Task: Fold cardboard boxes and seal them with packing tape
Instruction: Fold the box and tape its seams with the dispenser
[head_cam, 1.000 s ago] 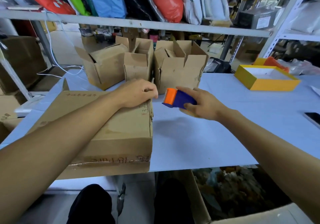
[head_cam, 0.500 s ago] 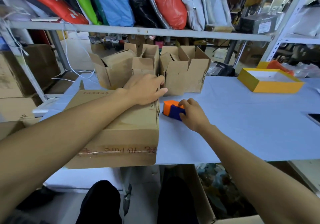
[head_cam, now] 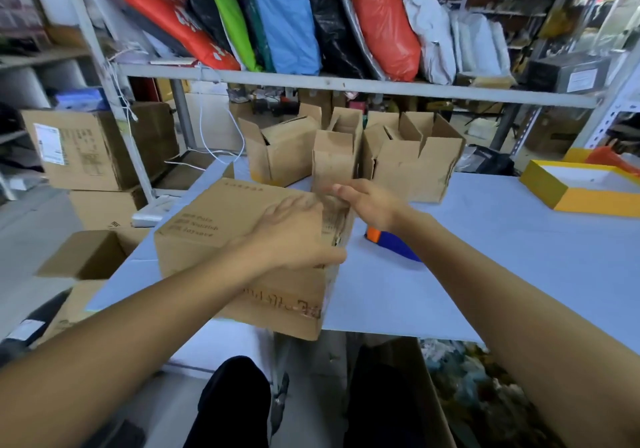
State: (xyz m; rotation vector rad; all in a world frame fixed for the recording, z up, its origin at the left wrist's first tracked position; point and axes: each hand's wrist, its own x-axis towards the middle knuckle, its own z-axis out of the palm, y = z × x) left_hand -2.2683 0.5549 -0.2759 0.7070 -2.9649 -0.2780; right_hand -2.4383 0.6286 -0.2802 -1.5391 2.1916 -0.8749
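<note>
- Table [head_cam: 502, 274]: pale blue top, and the landmark for every entry below.
- Closed box [head_cam: 242, 239]: the largest item on the table, at its near left corner, with one corner overhanging the near edge. This is the box in hand. The step, as judged, is turning or shifting it once the seam is taped. Best done with a hand on each side, the base kept flat on the table, and no drag across the fresh tape.
- Open boxes [head_cam: 412, 167]: a cluster at the far edge of the table, flaps up, apparently awaiting their top seams.
- Yellow tray [head_cam: 585, 201]: far right of the table, well apart from the work.
- Left hand [head_cam: 294, 236]: on the closed box's right top edge, fingers spread over the top and thumb curled down onto the near face, gripping it. The view is blurred.
- Right hand [head_cam: 374, 205]: at the box's far right corner, fingers reaching onto the cardboard; whether they curl round it cannot be told.
- Tape dispenser [head_cam: 391, 243]: orange and blue, lying on the table just right of the box, under the right forearm, unheld and near enough for the following seam.
</note>
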